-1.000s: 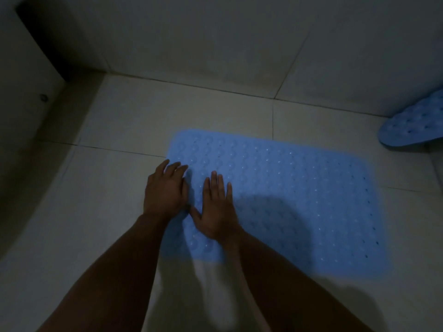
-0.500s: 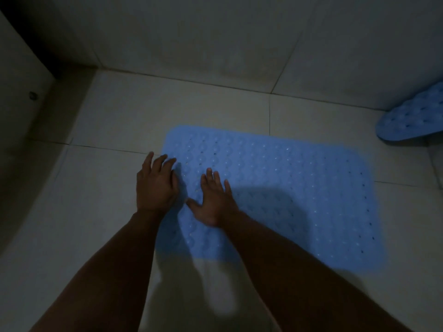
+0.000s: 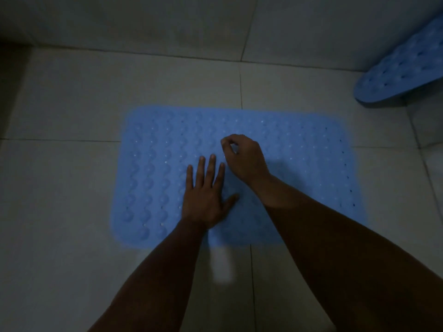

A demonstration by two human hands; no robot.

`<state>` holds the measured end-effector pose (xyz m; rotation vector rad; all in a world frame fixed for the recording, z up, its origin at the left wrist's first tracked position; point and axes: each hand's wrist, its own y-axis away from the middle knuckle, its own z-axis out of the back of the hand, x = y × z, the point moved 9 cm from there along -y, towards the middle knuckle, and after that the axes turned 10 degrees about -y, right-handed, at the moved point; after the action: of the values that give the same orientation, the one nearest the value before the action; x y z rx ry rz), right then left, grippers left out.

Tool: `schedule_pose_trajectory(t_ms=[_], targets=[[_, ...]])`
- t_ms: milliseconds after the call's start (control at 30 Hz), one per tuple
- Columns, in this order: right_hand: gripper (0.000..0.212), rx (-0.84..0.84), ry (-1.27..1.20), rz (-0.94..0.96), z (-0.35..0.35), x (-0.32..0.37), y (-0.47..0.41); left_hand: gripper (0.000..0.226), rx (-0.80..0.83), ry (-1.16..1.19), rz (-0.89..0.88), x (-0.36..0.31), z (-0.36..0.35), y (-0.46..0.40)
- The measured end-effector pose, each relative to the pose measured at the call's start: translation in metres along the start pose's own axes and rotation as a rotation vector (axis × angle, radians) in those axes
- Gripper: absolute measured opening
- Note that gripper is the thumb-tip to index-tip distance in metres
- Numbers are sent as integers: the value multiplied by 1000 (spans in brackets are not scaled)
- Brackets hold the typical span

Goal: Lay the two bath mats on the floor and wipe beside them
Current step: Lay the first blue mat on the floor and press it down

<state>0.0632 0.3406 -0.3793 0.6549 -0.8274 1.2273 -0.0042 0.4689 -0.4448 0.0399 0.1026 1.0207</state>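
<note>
Two blue mats: one mat (image 3: pixel 287 164) flat at centre, second mat (image 3: pixel 402 75) upper right. Left hand (image 3: pixel 206 200) pressed flat, grip empty; right hand (image 3: pixel 244 156) curled, apparently pinching nothing.

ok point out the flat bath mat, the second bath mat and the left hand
flat bath mat (image 3: pixel 299 164): head view, on its bare dimpled surface right of the hands
second bath mat (image 3: pixel 402 75): head view, on its curved blue face at the far right edge
left hand (image 3: pixel 203 195): head view, on the back of the hand

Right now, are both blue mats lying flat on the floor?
No, only the big mat under the hands lies flat; the second mat at the far right stands tilted up against the wall.
</note>
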Motion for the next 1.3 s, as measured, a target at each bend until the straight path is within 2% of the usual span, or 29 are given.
schedule_pose_trajectory(t_ms=[100, 267, 400, 500, 533, 600, 667, 833, 1033, 1167, 1300], targets=[[26, -4, 72, 43, 8, -20, 11, 89, 9, -35, 14, -1, -5, 0], [17, -184, 73, 72, 37, -37, 35, 89, -26, -34, 8, -4, 2, 3], [29, -109, 103, 54, 48, -47, 27, 104, 96, -43, 3, -5, 0, 2], [30, 3, 183, 28, 53, -37, 10, 96, 208, 86, 26, -1, 7, -6], [27, 63, 194, -22, 51, -33, 5, 84, 204, 158, 56, 3, 14, -9], [24, 179, 213, -112, 43, -25, 5, 51, -10, 221, 107, 15, 47, -15], [31, 226, 299, -102, 28, -17, 14, 39, -172, 180, 141, 21, 67, -18], [64, 344, 510, -6, -29, -36, 76, 45, -173, 100, 216, 27, 66, -19], [82, 209, 602, 155, -36, -43, 101, 45, -153, 75, 237, 39, 49, -14], [90, 219, 601, 113, -38, -42, 97, 46, -125, 52, 240, 47, 39, -15], [91, 339, 497, 2, -33, -41, 90, 52, -117, 44, 253, 58, 46, -20]])
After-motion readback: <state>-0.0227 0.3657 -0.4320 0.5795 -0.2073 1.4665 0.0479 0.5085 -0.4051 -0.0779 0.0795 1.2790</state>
